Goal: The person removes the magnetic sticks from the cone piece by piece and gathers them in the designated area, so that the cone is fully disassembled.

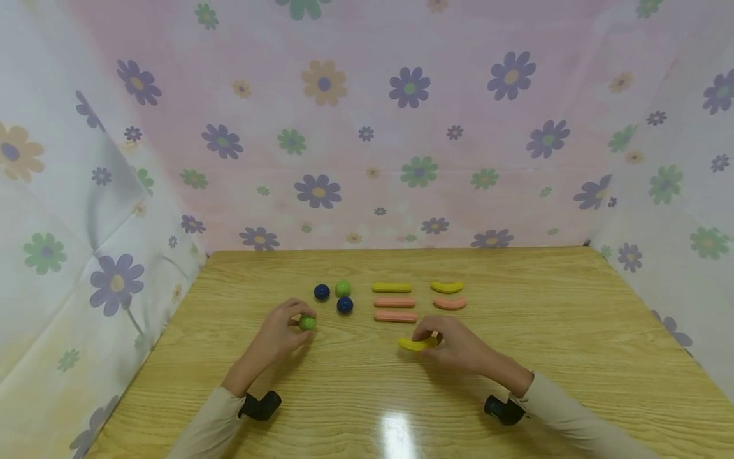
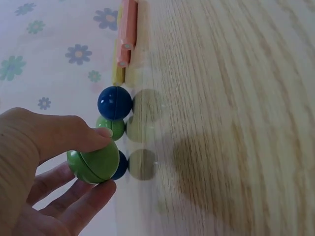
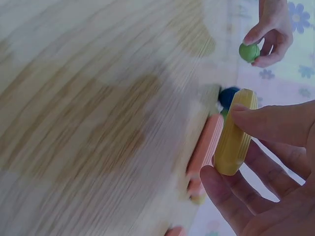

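Observation:
My left hand (image 1: pixel 282 328) pinches a green ball (image 1: pixel 308 322) with a seam between thumb and fingertips. In the left wrist view the green ball (image 2: pixel 96 162) is held above the wood, its shadow apart from it. My right hand (image 1: pixel 455 344) grips a curved yellow ridged stick (image 1: pixel 414 345) near its right end, thumb on one side and fingers on the other. The right wrist view shows the yellow stick (image 3: pixel 235 132) raised off the table. Beyond the left hand stand two dark blue balls (image 1: pixel 322 292) and another green ball (image 1: pixel 343 288).
Behind the right hand lie a straight yellow stick (image 1: pixel 392 288), two straight pink sticks (image 1: pixel 394 303), a curved yellow stick (image 1: pixel 446 287) and a curved pink stick (image 1: pixel 450 303). Flowered cloth (image 1: pixel 367 140) walls the wooden table (image 1: pixel 344 395) at the back and sides.

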Demonstrator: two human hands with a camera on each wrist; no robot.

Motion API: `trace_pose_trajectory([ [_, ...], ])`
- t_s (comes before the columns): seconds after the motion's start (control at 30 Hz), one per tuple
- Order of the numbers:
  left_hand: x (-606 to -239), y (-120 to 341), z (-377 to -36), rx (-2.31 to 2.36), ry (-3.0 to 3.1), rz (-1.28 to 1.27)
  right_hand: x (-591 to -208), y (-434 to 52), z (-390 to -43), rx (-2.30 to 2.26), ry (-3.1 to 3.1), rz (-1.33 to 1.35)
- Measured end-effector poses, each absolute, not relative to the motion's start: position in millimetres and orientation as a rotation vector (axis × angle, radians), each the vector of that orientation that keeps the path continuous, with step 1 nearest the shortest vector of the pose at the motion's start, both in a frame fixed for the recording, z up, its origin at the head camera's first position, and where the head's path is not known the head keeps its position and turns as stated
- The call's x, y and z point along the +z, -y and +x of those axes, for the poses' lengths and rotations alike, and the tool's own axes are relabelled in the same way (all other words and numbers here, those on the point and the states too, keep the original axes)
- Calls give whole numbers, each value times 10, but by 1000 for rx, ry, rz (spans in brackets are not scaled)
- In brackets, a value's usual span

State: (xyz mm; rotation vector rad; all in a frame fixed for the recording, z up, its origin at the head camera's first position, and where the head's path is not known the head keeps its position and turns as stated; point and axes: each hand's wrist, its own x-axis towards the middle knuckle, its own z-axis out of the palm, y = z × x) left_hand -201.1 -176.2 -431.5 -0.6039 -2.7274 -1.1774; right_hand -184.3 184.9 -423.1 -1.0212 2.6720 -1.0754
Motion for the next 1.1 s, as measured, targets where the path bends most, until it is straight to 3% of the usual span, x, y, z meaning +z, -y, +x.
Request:
trace_pose_trajectory([
  [0.47,-4369,1648,-2203,-1120,2720,-654,-4262,-2219,-1951,-1067,-2754,-1031],
  [1.1,-4377,1520,-2339,-966,2781,-601,-4365,-2541,-2176,-992,-2860,-817],
])
